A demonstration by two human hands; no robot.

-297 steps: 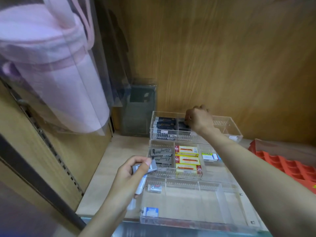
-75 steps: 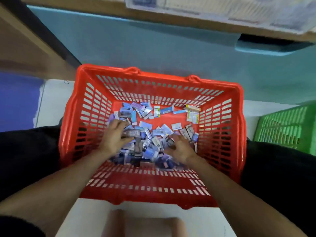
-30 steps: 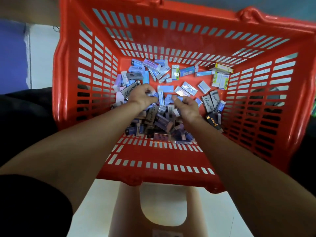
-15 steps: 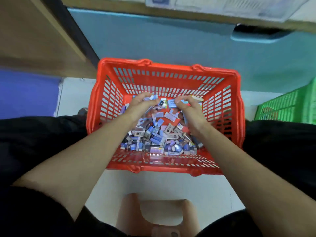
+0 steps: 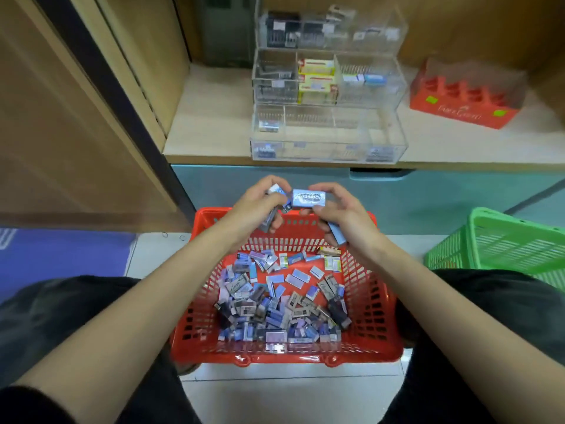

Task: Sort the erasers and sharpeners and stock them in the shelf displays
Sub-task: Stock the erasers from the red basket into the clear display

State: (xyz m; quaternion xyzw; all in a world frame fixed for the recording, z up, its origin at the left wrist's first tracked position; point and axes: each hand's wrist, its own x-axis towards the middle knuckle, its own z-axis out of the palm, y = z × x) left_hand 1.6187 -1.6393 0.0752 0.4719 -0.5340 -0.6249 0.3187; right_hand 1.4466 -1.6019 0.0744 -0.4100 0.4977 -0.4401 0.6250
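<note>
"Stock, then: where is it?"

"Head view, the only one. Most of it lies loose in the red slatted plastic basket between the person's knees. It is a heap of small blue, grey and white paper-sleeved erasers, banked toward the near wall (which of them are sharpeners I cannot tell). The clear acrylic tiered display on the pale wooden shelf beyond is only partly filled."

"And the hands?"

"Both hover above the basket's far rim, close together. The left hand has its fingers curled round a clutch of packets, one pale on top and one dark poking out below. The right hand pinches a light-blue rectangular eraser between thumb and forefinger, with a second blue packet tucked under its lower fingers."

"How will they handle?"

"Light and fairly stiff, I'd judge, but the sleeves look glossy, so a stack could slide apart. Better to grip across the short sides with flat faces together, and set like with like into one compartment."
</note>
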